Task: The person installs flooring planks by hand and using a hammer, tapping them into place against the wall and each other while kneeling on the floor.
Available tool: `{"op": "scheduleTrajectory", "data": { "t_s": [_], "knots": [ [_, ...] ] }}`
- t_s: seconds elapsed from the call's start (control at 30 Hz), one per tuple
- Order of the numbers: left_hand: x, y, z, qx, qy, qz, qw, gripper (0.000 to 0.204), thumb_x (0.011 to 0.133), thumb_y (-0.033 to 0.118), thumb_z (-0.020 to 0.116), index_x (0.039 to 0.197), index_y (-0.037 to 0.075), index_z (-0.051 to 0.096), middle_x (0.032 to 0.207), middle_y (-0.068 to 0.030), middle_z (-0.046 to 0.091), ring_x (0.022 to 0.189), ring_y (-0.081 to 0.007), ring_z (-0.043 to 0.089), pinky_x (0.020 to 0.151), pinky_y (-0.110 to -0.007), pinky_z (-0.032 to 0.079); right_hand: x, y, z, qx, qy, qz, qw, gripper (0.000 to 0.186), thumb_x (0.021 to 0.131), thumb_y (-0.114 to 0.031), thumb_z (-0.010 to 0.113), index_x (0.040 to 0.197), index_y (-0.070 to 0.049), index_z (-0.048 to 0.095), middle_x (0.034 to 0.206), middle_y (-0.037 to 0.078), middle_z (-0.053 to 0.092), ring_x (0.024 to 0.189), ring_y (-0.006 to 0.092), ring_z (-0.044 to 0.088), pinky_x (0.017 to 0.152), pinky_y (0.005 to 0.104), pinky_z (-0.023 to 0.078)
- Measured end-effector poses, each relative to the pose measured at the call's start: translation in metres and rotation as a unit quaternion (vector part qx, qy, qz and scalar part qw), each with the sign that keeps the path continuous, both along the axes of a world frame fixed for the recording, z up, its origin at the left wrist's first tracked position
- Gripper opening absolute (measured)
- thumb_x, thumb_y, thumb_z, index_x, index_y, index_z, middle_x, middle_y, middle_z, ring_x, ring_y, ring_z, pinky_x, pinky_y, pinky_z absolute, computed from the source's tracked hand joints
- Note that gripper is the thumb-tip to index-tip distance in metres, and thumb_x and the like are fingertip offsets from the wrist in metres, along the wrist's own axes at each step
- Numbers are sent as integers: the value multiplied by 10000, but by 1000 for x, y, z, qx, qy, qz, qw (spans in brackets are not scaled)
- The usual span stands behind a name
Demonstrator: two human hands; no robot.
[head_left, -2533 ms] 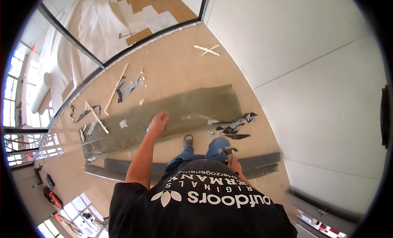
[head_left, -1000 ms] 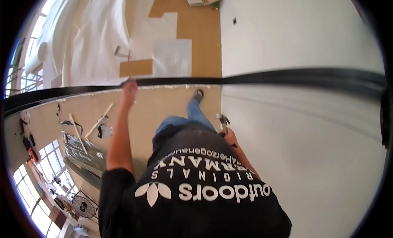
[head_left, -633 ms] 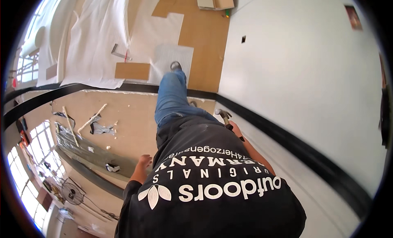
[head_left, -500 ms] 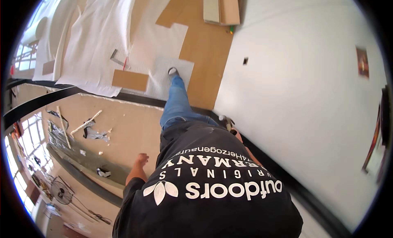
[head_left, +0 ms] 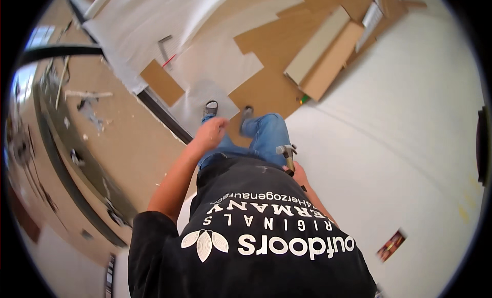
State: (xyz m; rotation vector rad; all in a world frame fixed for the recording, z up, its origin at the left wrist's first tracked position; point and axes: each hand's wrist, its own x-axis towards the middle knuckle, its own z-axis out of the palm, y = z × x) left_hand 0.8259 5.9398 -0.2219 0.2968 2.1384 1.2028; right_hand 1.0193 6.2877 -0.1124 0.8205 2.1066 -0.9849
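My right hand [head_left: 298,174] is closed round the handle of a hammer [head_left: 287,153] beside my right hip, its metal head pointing up and away from me. My left hand [head_left: 210,134] hangs in front of my left thigh with nothing visible in it. Motion smears its fingers, so how far they are bent is unclear. Beyond my feet, a metal square [head_left: 165,48] lies on the white underlay [head_left: 220,55] with a thin red thing [head_left: 168,61] close to it. Near these is a short brown board piece [head_left: 162,83].
Wood-look flooring [head_left: 261,93] runs ahead of my feet. A long opened cardboard box [head_left: 328,62] lies along the white wall [head_left: 348,144] on the right. A dark threshold strip [head_left: 163,113] crosses to the left; past it are scraps [head_left: 89,108] and a long dark roll [head_left: 54,144].
My left hand has swung forward from my side. I have turned and stepped, so both feet now show and the box appears nearer. The hammer in my right hand has come more into view.
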Motion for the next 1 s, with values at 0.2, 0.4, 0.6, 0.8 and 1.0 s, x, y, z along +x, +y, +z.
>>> {"op": "scheduleTrajectory", "data": {
  "t_s": [0.2,0.4,0.6,0.8,1.0],
  "knots": [
    [90,20,3,-113,-134,92,980,306,828,81,576,1080,63,750,1113,-191,689,1107,-388,632,1001,-457,507,-142,102,-62,-82,-66,227,968,375,951,-373,713,994,-20,591,772,107,570,730,217,521,695,392,469],
    [195,181,34,-171,-93,422,886,135,834,60,543,799,64,674,870,-138,692,912,-398,657,801,-472,532,-260,177,-116,-208,-238,334,888,316,996,-368,683,948,-71,587,761,-44,488,699,76,433,627,285,390],
    [249,279,73,27,-376,555,742,217,777,-3,480,822,35,689,673,-120,643,672,-248,634,651,-387,499,-316,196,-62,-153,-246,480,828,382,995,-409,667,970,-41,569,792,-2,498,769,135,458,717,324,437],
    [267,317,-12,157,-340,488,788,233,826,-2,488,867,35,715,804,-87,705,714,-176,665,650,-339,533,-343,184,-129,-27,-238,652,720,468,979,-457,670,1077,-12,566,889,188,640,871,322,627,820,423,493],
    [338,204,-323,-68,-159,718,675,174,946,119,573,984,73,737,899,-114,731,834,-230,710,764,-366,554,-325,67,-293,32,-79,786,612,371,955,-349,700,1054,-48,508,880,325,661,884,565,610,732,595,485]
  ]
}}
